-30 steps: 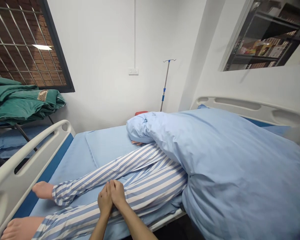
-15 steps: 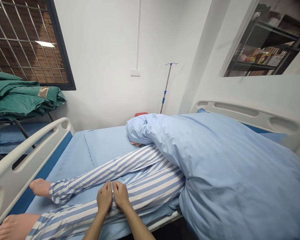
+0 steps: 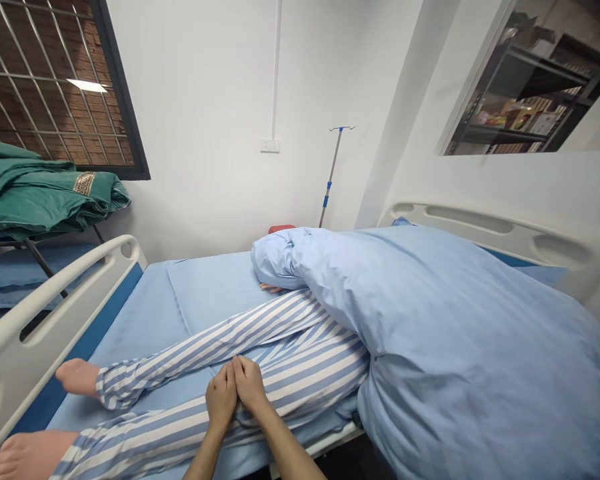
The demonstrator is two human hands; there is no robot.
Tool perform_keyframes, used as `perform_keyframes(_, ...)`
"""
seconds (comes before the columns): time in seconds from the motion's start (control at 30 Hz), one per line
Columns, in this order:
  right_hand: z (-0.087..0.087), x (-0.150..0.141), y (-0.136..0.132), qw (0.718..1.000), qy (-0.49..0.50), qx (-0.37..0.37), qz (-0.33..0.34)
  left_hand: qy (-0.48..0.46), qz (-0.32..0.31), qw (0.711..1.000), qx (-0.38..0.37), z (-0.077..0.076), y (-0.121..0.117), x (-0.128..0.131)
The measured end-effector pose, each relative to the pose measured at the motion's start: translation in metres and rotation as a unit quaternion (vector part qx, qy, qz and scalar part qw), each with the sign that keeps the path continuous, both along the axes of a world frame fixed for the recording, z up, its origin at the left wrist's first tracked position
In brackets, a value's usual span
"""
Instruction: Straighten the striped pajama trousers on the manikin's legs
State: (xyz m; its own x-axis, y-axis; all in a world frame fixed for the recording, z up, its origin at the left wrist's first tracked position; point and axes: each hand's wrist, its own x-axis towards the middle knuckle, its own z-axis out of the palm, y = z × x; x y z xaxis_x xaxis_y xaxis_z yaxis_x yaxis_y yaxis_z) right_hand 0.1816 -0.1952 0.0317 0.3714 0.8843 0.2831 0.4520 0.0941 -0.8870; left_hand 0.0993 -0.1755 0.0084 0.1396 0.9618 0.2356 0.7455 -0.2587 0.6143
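My left hand [image 3: 222, 396] and my right hand [image 3: 249, 381] are curled into fists, side by side and touching, with no object showing in them. Beneath them, around the knee, runs the nearer leg [image 3: 150, 432] of a lying figure, in blue-and-white striped trousers. The undersides of my fists are hidden, so how firmly they press on the cloth cannot be told. Beyond lies the other striped leg [image 3: 205, 350], bent a little outward. Both feet are bare: the near foot [image 3: 33, 455] and the far foot [image 3: 79, 378] point toward the bed's left end.
A thick light-blue quilt [image 3: 460, 333] covers the figure's upper body and hangs over the near bed edge. Fingers [image 3: 271, 288] peek out under it. The bed has a pale footboard [image 3: 75, 273] and headboard [image 3: 505, 230]. An IV pole [image 3: 332, 173] stands behind; green cloth [image 3: 45, 193] lies at left.
Both fists have shifted slightly right along the nearer leg, toward the figure's thigh, and have come together. The camera view has moved a little; the figure and quilt lie as before.
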Motion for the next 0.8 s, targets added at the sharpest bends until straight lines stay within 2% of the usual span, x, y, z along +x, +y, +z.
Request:
perform_keyframes(0.1, -0.001, 0.005, -0.006, 0.998, -0.058, 0.001, 0.005, 0.017, -0.042, 0.999, 0.008, -0.001, 0.000, -0.001)
perform_keyframes(0.2, -0.006, 0.010, -0.008, 0.997, -0.073, -0.004, -0.001, 0.016, -0.043, 0.999, 0.010, 0.001, -0.002, -0.001)
perform_keyframes(0.33, -0.011, 0.014, -0.004, 0.999, -0.027, 0.005, -0.023, -0.014, -0.030, 0.999, -0.040, 0.011, -0.004, 0.001)
perform_keyframes(0.53, -0.013, 0.018, -0.001, 0.999, 0.037, 0.019, -0.013, -0.113, -0.024, 0.991, -0.068, 0.018, -0.001, 0.019)
perform_keyframes(0.67, -0.015, 0.021, 0.004, 0.996, 0.087, 0.025, -0.022, -0.089, -0.022, 0.993, -0.074, 0.016, -0.006, 0.027)
perform_keyframes(0.8, -0.010, 0.022, 0.008, 0.997, 0.076, 0.003, -0.021, -0.066, -0.023, 0.995, -0.067, 0.016, -0.009, 0.026)
